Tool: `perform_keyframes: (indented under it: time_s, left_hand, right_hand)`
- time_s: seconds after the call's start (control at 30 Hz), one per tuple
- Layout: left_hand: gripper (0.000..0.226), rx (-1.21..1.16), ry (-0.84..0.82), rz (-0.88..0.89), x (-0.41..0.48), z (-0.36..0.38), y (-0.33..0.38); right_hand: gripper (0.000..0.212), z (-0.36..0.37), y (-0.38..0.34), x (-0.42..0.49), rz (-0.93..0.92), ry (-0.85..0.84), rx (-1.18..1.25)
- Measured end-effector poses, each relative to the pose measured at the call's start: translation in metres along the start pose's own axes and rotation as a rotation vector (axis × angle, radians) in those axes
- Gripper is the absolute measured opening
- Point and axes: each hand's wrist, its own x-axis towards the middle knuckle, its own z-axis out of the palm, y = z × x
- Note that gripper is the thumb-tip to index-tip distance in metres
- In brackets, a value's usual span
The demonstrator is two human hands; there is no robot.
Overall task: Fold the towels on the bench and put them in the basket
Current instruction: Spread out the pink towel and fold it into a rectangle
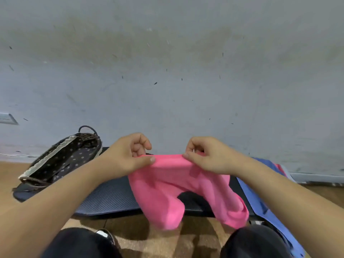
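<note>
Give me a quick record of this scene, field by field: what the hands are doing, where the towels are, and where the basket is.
left hand: pinches the top edge of the pink towel
right hand: pinches the same edge, further right
pink towel: held up over the bench, not yet folded, hanging in loose folds
blue towel: lies at the bench's right end
basket: at the bench's left end, no towel visible inside

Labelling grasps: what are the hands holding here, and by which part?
The pink towel, by its top edge: the left hand pinches the left end, the right hand the right end. The rest hangs loose.
</note>
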Motion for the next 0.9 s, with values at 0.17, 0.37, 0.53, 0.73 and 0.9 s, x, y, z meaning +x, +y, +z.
perform_keyframes:
  time_s: [0.17,0.37,0.53,0.73,0.9]
  left_hand:
    - [0.026,0.375,-0.159,-0.02,-0.035,-0.024,-0.013]
    - [0.029,0.59,-0.203,-0.095,-0.056,-0.053,-0.023]
    - [0.043,0.573,-0.127,-0.163,-0.039,-0.072,-0.057]
    - [0.044,0.728,-0.116,-0.232,0.01,-0.068,-0.125]
    - [0.015,0.828,-0.234,-0.243,0.072,-0.073,-0.173]
  right_hand:
    - [0.038,-0.03,-0.006,-0.006,0.076,-0.143,-0.05]
    - [0.039,-0.062,-0.016,-0.03,0.111,-0.189,-0.019]
    - [0.03,-0.052,0.014,-0.03,0.336,-0.299,0.164]
    - [0.016,0.016,0.082,0.023,0.46,-0.038,-0.062]
    - [0.019,0.07,0.139,0.076,0.573,0.008,-0.152]
